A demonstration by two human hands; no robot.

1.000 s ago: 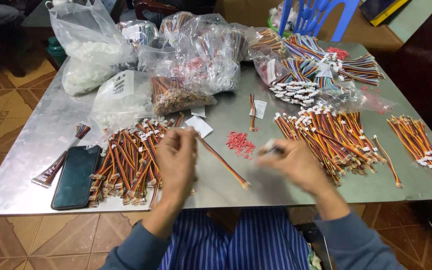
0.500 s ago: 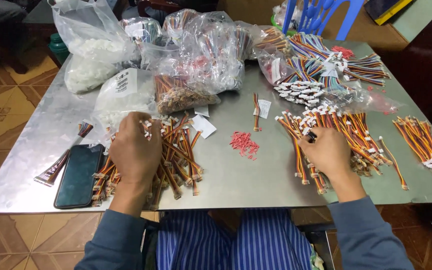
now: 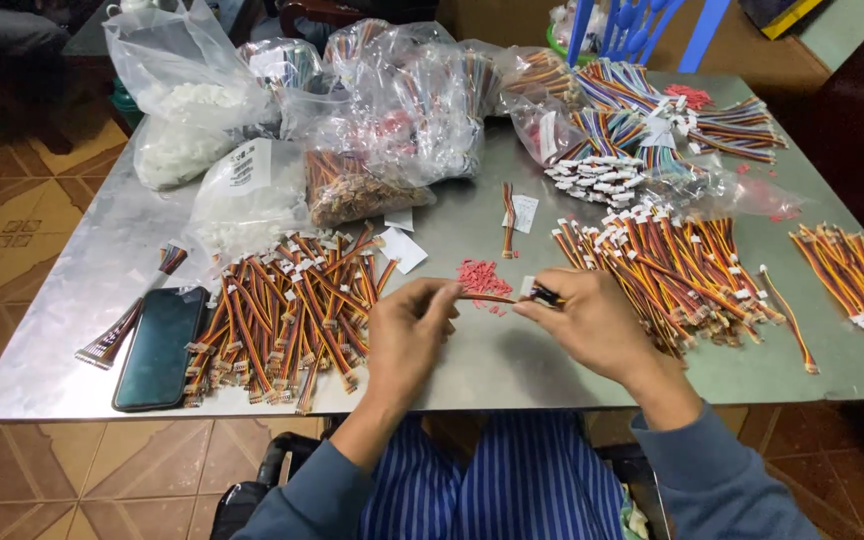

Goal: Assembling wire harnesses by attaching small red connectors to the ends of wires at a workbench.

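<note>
item: one wire lead [image 3: 487,297], thin, orange-brown, held above the metal table [image 3: 512,360] between both hands. long axis runs nearly level, left to right across the view. left hand [image 3: 407,335] pinches its left end with thumb and forefinger closed; right hand [image 3: 587,320] pinches the right end, where a small dark tip shows, fingers likewise closed on it. neither hand is nearer; each has an end.

nearby: one small heap of red connector housings [image 3: 480,275] just beyond the lead; one pile of finished leads [image 3: 287,315] left of the left hand; one larger pile [image 3: 677,260] right of the right hand; one further pile [image 3: 852,275] at the far right edge. one black phone [image 3: 160,345] at the left. several clear bags [image 3: 392,110] at the back; count uncertain.
</note>
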